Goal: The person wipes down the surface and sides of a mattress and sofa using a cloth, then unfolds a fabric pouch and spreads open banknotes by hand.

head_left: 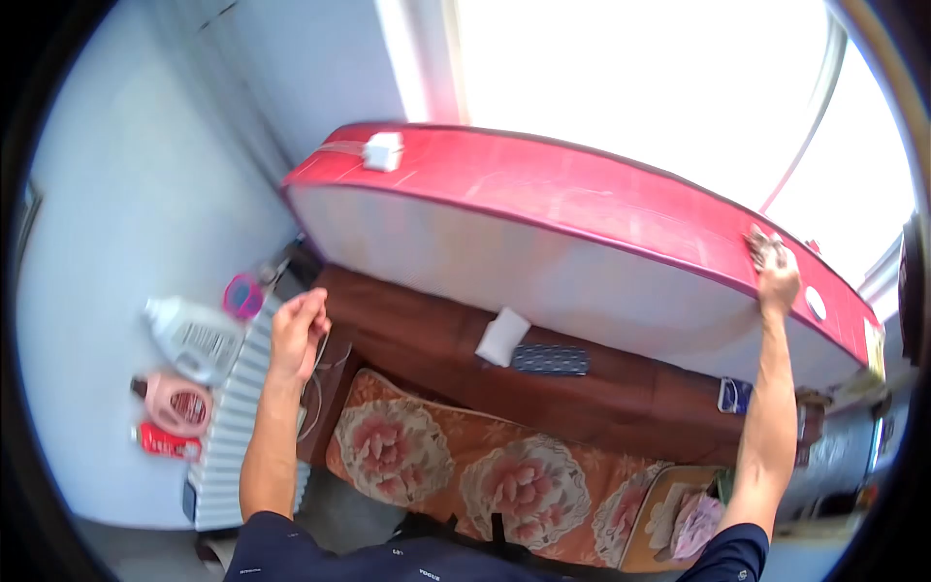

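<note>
My right hand (779, 281) is on the red window sill (582, 199) near its right end, its fingers wrapped round a crumpled brownish cloth (757, 248) that touches the sill. A round white object (816, 304) lies just right of that hand. My left hand (300, 335) is raised at the left, above the brown ledge and beside the radiator, with its fingers curled together. Whether anything is between those fingers is too small to tell.
A white box (383, 152) sits at the sill's left end. Bottles (199, 338) and a pink cup (242, 296) stand by the white radiator (233, 427). The brown ledge (427, 315) holds a dark patterned case (551, 360). Below is a floral cushion (524, 485).
</note>
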{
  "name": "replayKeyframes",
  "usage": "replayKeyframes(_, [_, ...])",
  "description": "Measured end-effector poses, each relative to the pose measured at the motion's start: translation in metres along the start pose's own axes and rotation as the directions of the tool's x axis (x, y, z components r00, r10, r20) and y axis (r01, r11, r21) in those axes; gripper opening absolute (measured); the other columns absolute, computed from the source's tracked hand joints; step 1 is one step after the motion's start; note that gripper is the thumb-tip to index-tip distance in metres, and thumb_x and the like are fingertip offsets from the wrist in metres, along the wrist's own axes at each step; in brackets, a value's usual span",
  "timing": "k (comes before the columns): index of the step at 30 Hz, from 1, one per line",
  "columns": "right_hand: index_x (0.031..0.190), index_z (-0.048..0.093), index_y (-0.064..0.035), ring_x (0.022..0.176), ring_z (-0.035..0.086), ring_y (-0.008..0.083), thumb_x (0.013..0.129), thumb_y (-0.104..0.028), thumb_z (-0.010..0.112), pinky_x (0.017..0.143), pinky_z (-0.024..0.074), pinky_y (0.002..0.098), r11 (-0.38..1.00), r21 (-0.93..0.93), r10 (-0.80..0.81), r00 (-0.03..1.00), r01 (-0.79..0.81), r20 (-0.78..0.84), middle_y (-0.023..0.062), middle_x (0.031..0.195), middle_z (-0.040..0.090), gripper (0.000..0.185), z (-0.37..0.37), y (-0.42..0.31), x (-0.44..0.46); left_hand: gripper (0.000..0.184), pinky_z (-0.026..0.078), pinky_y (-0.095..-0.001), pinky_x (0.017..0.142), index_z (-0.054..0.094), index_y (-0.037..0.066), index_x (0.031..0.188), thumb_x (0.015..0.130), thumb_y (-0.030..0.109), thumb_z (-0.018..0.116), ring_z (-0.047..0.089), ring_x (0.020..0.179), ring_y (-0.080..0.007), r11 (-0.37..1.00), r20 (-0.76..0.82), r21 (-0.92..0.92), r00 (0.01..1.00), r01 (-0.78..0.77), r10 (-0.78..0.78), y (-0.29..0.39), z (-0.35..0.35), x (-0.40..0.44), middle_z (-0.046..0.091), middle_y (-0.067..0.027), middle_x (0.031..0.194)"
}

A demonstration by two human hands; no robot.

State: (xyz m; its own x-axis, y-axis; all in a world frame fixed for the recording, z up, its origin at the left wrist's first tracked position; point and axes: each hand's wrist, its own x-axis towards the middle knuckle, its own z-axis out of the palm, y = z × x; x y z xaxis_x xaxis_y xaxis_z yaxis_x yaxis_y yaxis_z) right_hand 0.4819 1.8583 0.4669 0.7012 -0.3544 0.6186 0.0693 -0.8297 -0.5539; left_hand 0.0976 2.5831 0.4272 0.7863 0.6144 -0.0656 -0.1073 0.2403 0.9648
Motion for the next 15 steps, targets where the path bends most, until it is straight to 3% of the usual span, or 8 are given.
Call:
replayKeyframes(3, [0.144, 0.053, 0.0058, 0.11, 0.071, 0.0185, 0.108, -0.014, 0.05, 0.091, 0.0582, 0.0295, 0.839, 0.54, -0.116, 0.951, -0.06, 0.286, 0.0123, 0.125, 0.073, 0.042, 0.02, 0.036, 0.022, 0.015, 0.05, -0.0243, 0.064, 0.071, 0.004, 0.098, 0.095, 0.018, 0.076, 0.057, 0.066, -0.008, 0.987, -0.3, -0.073, 0.94, 0.144, -0.159, -0.03, -0.11, -0.085, 0.063, 0.0013, 0.078])
replayKeyframes(8, [0.146, 0.051, 0.0054, 0.136, 0.055, 0.0227, 0.113, -0.024, 0.039, 0.111, 0.0446, 0.0319, 0.719, 0.594, -0.177, 0.731, -0.361, 0.659, 0.0144, 0.15, 0.055, 0.046, 0.043, 0.105, 0.078, 0.016, 0.049, -0.0251, 0.062, 0.071, 0.007, 0.093, 0.094, 0.021, 0.079, 0.055, 0.066, -0.006, 0.957, -0.624, -0.158, 0.726, 0.245, -0.289, -0.066, -0.233, -0.221, 0.062, 0.003, 0.077])
replayKeyframes(10, [0.144, 0.055, 0.0036, 0.13, 0.06, 0.0226, 0.113, -0.031, 0.04, 0.106, 0.048, 0.0324, 0.734, 0.564, -0.144, 0.726, -0.378, 0.673, 0.0136, 0.144, 0.061, 0.049, 0.071, 0.078, 0.086, 0.017, 0.047, -0.0247, 0.061, 0.071, 0.01, 0.09, 0.093, 0.024, 0.08, 0.054, 0.066, -0.005, 0.931, -0.676, -0.182, 0.648, 0.316, -0.351, -0.07, -0.259, -0.256, 0.062, 0.0043, 0.078])
replayKeyframes(11, [0.138, 0.06, 0.002, 0.119, 0.064, 0.0231, 0.112, -0.04, 0.042, 0.099, 0.0493, 0.035, 0.974, 0.198, -0.044, 0.762, -0.111, 0.646, 0.0127, 0.131, 0.067, 0.054, 0.071, 0.046, 0.081, 0.017, 0.047, -0.0247, 0.061, 0.071, 0.01, 0.09, 0.093, 0.024, 0.08, 0.054, 0.066, -0.005, 0.925, -0.688, -0.2, 0.626, 0.323, -0.367, -0.072, -0.27, -0.268, 0.062, 0.0043, 0.078])
replayKeyframes(12, [0.133, 0.066, 0.0005, 0.109, 0.067, 0.0235, 0.11, -0.05, 0.043, 0.092, 0.0505, 0.0375, 0.96, -0.237, 0.011, 0.823, 0.15, 0.568, 0.0118, 0.118, 0.073, 0.06, 0.07, 0.007, 0.066, 0.017, 0.047, -0.0246, 0.063, 0.071, 0.011, 0.09, 0.093, 0.024, 0.08, 0.054, 0.067, -0.0049, 0.921, -0.685, -0.218, 0.622, 0.322, -0.38, -0.073, -0.282, -0.273, 0.061, 0.0046, 0.078])
replayKeyframes(13, [0.12, 0.072, -0.0017, 0.088, 0.065, 0.0226, 0.105, -0.061, 0.047, 0.082, 0.0487, 0.0403, 0.943, -0.241, -0.088, 0.867, 0.232, 0.491, 0.0089, 0.095, 0.073, 0.067, 0.081, -0.039, 0.04, 0.017, 0.047, -0.0244, 0.064, 0.071, 0.011, 0.09, 0.093, 0.025, 0.08, 0.053, 0.067, -0.0048, 0.916, -0.679, -0.237, 0.619, 0.323, -0.394, -0.072, -0.292, -0.279, 0.061, 0.0049, 0.078])
replayKeyframes(14, [0.137, 0.066, -0.0115, 0.112, 0.068, 0.0356, 0.104, -0.064, 0.043, 0.099, 0.0479, 0.0451, 0.908, -0.242, -0.147, 0.802, 0.341, 0.579, 0.019, 0.117, 0.074, 0.066, 0.088, -0.074, 0.029, 0.018, 0.046, -0.0243, 0.066, 0.071, 0.012, 0.09, 0.093, 0.026, 0.08, 0.053, 0.069, -0.0046, 0.911, -0.669, -0.251, 0.621, 0.327, -0.408, -0.067, -0.301, -0.28, 0.061, 0.0054, 0.079])
replayKeyframes(15, [0.139, 0.064, -0.0098, 0.11, 0.067, 0.0322, 0.106, -0.059, 0.045, 0.099, 0.048, 0.0431, 0.936, -0.126, -0.166, 0.727, 0.329, 0.667, 0.0167, 0.119, 0.073, 0.063, 0.099, -0.11, 0.014, 0.017, 0.046, -0.0246, 0.068, 0.071, 0.011, 0.092, 0.093, 0.026, 0.079, 0.053, 0.07, -0.0047, 0.912, -0.67, -0.268, 0.62, 0.311, -0.408, -0.06, -0.308, -0.279, 0.061, 0.0054, 0.08])
